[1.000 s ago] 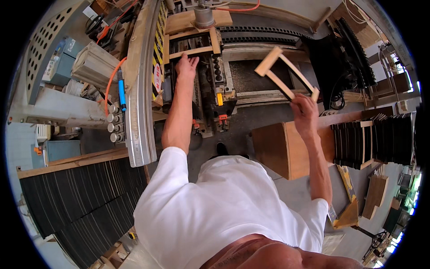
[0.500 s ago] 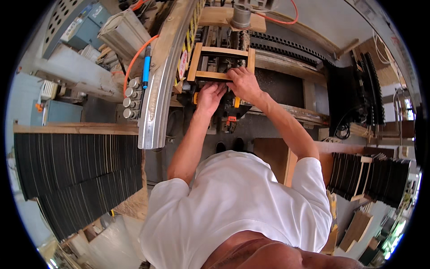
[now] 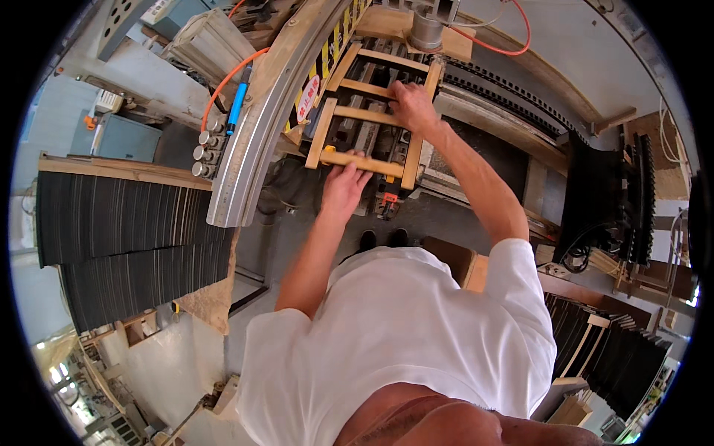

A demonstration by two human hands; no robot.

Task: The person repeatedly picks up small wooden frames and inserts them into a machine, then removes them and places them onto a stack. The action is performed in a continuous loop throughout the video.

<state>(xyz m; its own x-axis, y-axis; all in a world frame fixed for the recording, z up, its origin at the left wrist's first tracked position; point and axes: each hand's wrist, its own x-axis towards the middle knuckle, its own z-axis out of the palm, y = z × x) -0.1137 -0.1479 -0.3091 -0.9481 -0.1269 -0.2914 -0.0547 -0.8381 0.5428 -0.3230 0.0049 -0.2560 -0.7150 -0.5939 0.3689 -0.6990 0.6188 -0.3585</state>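
Observation:
Two pale wooden frames lie on the machine bed in front of me, one behind the other. My left hand grips the front rail of the nearer wooden frame, its fingers curled at the rail. Where the two frames meet on the right, my right hand has its fingers bent around the rails. Which frame it grips more firmly is hidden. The farther wooden frame lies under the wooden block at the back. Beneath the nearer one, an orange clamp part shows.
A long metal beam with a striped strip runs along the left, a blue marker on it. A metal cylinder stands at the back. Dark stacked panels fill the left; more dark strips stand at right.
Two frames now show where one was visible; the nearer lies closer to me. My left hand has moved down to its front rail, and my right hand has shifted slightly up. My view has turned a little.

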